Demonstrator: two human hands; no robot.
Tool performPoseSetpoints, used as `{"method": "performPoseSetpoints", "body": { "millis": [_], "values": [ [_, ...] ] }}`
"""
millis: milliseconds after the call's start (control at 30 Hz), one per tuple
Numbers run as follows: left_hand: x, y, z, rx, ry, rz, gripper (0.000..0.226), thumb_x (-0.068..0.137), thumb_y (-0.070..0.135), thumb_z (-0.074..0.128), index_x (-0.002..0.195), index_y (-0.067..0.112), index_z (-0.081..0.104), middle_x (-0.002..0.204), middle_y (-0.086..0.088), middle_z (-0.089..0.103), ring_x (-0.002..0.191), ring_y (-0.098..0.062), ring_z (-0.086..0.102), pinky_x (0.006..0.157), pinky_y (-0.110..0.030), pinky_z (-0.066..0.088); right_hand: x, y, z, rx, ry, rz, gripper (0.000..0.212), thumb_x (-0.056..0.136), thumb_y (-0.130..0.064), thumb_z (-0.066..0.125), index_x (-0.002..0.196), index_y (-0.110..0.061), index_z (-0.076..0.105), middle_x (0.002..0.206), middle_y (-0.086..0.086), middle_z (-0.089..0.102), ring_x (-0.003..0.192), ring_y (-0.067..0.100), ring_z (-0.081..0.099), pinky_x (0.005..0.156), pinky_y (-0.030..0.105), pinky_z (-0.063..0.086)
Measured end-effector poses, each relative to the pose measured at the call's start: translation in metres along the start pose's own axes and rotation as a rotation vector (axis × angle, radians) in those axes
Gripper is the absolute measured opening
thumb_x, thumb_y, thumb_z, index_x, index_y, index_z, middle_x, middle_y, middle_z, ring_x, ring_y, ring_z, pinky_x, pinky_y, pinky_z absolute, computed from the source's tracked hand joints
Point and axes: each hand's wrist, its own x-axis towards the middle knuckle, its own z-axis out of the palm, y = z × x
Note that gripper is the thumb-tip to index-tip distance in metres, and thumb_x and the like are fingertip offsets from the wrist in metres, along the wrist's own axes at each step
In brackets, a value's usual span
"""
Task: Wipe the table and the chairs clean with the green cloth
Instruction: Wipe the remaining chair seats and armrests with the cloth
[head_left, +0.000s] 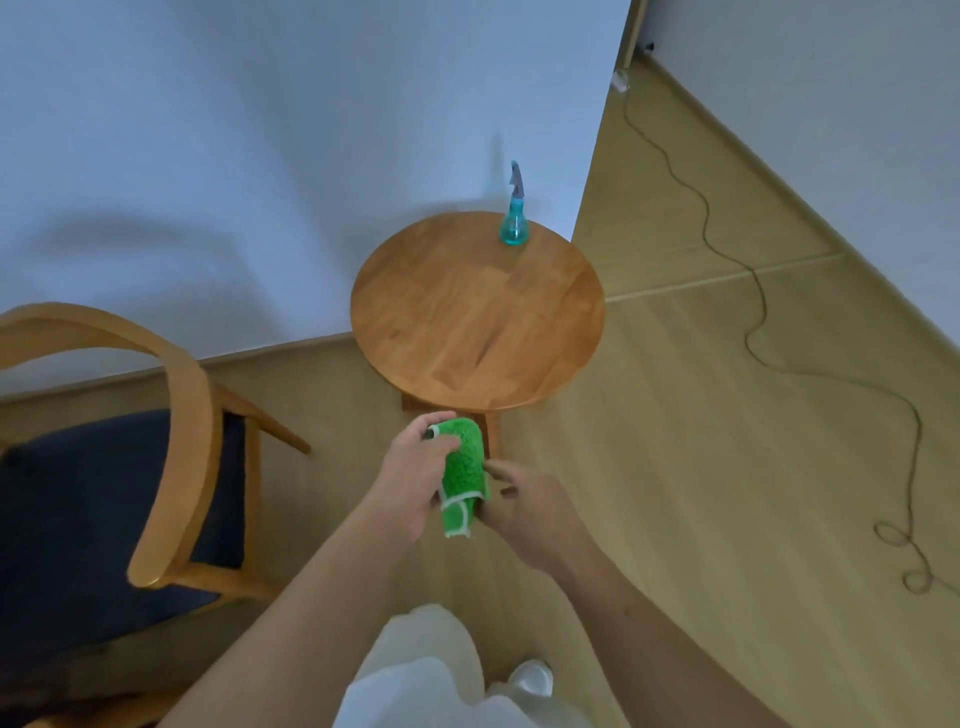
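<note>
Now the green cloth is bunched in mid-air just short of the counter's near edge, left hand clutching its top, right hand pinching its side. Looks like folding before the first wipe; next, press it flat on the wood. Spray bottle stands at the far edge, chair left, cable across the floor.

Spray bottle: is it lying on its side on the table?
No, the spray bottle stands upright near the far edge of the round table.
</note>
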Motion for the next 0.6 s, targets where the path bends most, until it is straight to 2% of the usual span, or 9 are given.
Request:
{"method": "performPoseSetpoints", "body": {
  "millis": [33,100,200,267,333,400,467,533,600],
  "values": [
    [0.008,0.006,0.01,0.0,0.004,0.014,0.027,0.094,0.002,0.05,0.109,0.02,0.064,0.105,-0.012,0.067,0.091,-0.027,0.067,0.066,-0.035,0.056,0.01,0.002,-0.007,0.004,-0.009,-0.031,0.028,0.085,-0.025,0.068,0.112,-0.021,0.068,0.105,-0.003,0.071,0.085,0.01,0.063,0.075,0.029,0.048],
    [0.028,0.02,0.028,-0.004,0.019,0.029,0.027,0.095,0.003,0.049,0.112,0.019,0.062,0.104,-0.011,0.067,0.088,-0.024,0.067,0.065,-0.034,0.056,0.033,0.007,-0.024,0.008,-0.006,-0.067,0.01,0.089,-0.018,0.058,0.092,-0.021,0.066,0.078,-0.008,0.066,0.066,0.003,0.056,0.063,0.027,0.045],
    [0.066,0.037,0.048,0.12,0.043,0.063,0.014,0.098,0.017,0.051,0.105,0.021,0.063,0.101,-0.009,0.068,0.085,-0.023,0.066,0.073,-0.038,0.057,0.071,0.014,-0.053,0.156,0.036,0.004,0.024,0.094,-0.011,0.048,0.073,-0.015,0.058,0.059,-0.008,0.052,0.051,0.004,0.041,0.052,0.024,0.032],
    [0.09,0.049,0.061,0.193,0.013,0.107,0.026,0.098,0.038,0.051,0.097,0.015,0.063,0.091,-0.009,0.068,0.079,-0.021,0.065,0.075,-0.037,0.054,0.1,0.018,-0.074,0.255,0.077,0.067,0.023,0.093,-0.013,0.047,0.076,-0.004,0.059,0.061,0.004,0.054,0.054,0.009,0.042,0.053,0.03,0.032],
    [0.117,0.063,0.074,0.255,-0.062,0.185,0.048,0.092,0.056,0.048,0.087,0.01,0.061,0.076,-0.008,0.059,0.066,-0.019,0.056,0.063,-0.034,0.047,0.133,0.021,-0.098,0.338,0.145,0.138,0.024,0.092,-0.015,0.048,0.081,-0.001,0.065,0.071,0.017,0.064,0.059,0.014,0.051,0.055,0.032,0.039],
    [0.143,0.077,0.083,0.399,-0.144,0.276,0.054,0.08,0.067,0.048,0.081,0.014,0.057,0.067,-0.003,0.047,0.058,-0.016,0.042,0.057,-0.033,0.032,0.166,0.025,-0.123,0.441,0.222,0.23,0.024,0.091,-0.014,0.048,0.085,-0.004,0.07,0.082,0.019,0.07,0.069,0.027,0.065,0.062,0.043,0.051],
    [0.174,0.095,0.091,0.592,-0.215,0.313,0.048,0.075,0.067,0.055,0.086,0.021,0.06,0.063,0.005,0.047,0.051,-0.01,0.036,0.05,-0.028,0.029,0.201,0.027,-0.151,0.485,0.266,0.292,0.027,0.091,-0.011,0.047,0.083,-0.011,0.073,0.083,0.014,0.073,0.082,0.034,0.069,0.073,0.05,0.055],
    [0.204,0.114,0.098,0.793,-0.251,0.293,0.032,0.08,0.055,0.067,0.09,0.025,0.063,0.066,0.008,0.055,0.048,-0.005,0.042,0.043,-0.019,0.032,0.236,0.03,-0.174,0.467,0.283,0.306,0.032,0.09,-0.01,0.044,0.083,-0.02,0.074,0.083,0.007,0.073,0.082,0.031,0.069,0.076,0.049,0.055],
    [0.228,0.132,0.107,0.947,-0.285,0.286,0.018,0.085,0.042,0.069,0.089,0.024,0.065,0.069,0.007,0.058,0.051,-0.004,0.046,0.044,-0.014,0.032,0.264,0.032,-0.191,0.434,0.288,0.311,0.036,0.091,-0.009,0.042,0.087,-0.027,0.072,0.085,0.004,0.073,0.08,0.029,0.069,0.076,0.049,0.057]
  ]
}}
